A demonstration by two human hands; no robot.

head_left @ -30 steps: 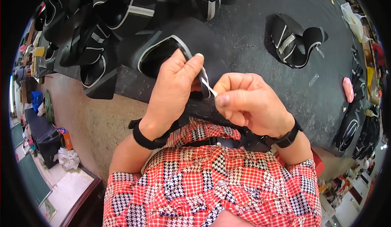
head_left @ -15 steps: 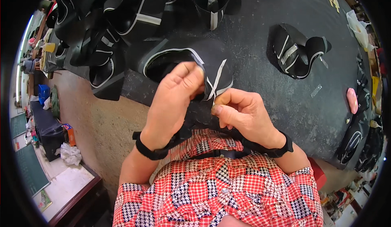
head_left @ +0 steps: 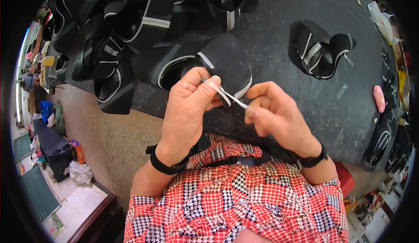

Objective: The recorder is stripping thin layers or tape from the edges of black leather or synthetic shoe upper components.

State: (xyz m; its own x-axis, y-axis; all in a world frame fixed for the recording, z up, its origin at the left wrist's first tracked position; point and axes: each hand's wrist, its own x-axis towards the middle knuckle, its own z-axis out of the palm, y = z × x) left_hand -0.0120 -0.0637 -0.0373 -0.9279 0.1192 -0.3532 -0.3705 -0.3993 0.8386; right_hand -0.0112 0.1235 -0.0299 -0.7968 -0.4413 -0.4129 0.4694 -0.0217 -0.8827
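A black, curved, shoe-upper-like piece (head_left: 227,57) with white strips along its edges lies at the table's near edge. The thumb and fingers of my left hand (head_left: 185,105) are pinched on its rim. Between my hands runs a thin white strip (head_left: 238,102), stretched taut from that rim. Its far end is held in the closed thumb and forefinger of my right hand (head_left: 281,118). Another white band (head_left: 245,87) lines the piece's right edge. My left fingers hide part of the rim.
Many similar black pieces (head_left: 152,22) are heaped at the far left of the dark table (head_left: 279,46). One more black piece (head_left: 321,53) sits at the right. Beyond it are a clear tape scrap (head_left: 342,90), a pink object (head_left: 379,99) and a white plastic bag (head_left: 380,20).
My right hand has moved right and slightly up, drawing the white strip out taut. The loose strip end that stood up over the piece is now gone from there.
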